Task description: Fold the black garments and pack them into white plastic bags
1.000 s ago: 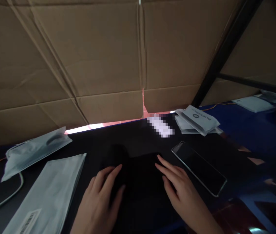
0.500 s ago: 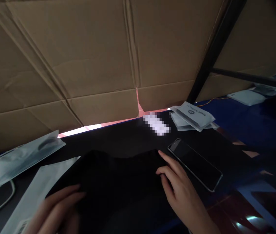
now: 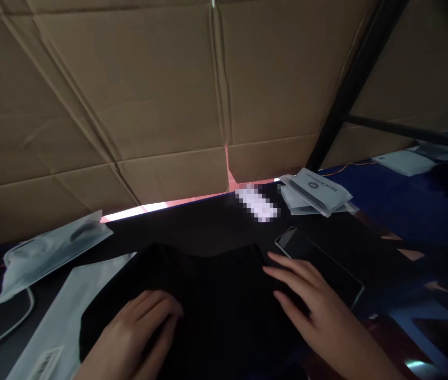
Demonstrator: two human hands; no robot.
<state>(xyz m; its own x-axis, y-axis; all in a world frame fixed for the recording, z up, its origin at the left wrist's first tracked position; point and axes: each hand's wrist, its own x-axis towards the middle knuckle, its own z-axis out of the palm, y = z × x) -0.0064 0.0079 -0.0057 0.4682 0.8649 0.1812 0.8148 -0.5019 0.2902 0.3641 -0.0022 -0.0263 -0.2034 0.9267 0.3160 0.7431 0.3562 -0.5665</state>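
A piece of black cloth (image 3: pixel 216 301) lies in front of me, its folds hard to make out in the dim light. On its left part my left hand (image 3: pixel 140 322) is closed, fingers bent together towards the thumb, apparently gripping the fabric. My right hand (image 3: pixel 306 295) is open at the cloth's right edge, its fingers spread and partly covering a dark smartphone (image 3: pixel 326 258). Under the cloth's left side, a pale plastic bag (image 3: pixel 65 306) with a barcode label (image 3: pixel 47 363) sticks out.
Behind the dark table stands a cardboard wall (image 3: pixel 160 95). A clear plastic pouch (image 3: pixel 55 253) and a pale cable (image 3: pixel 18 330) lie to the left. Several white packets (image 3: pixel 318 190) are stacked at the back right, near a black metal post (image 3: pixel 350 89).
My left hand has moved up and to the right onto the cloth, and its fingers have closed. The right hand has shifted right, with fingers more spread, over the phone's edge.
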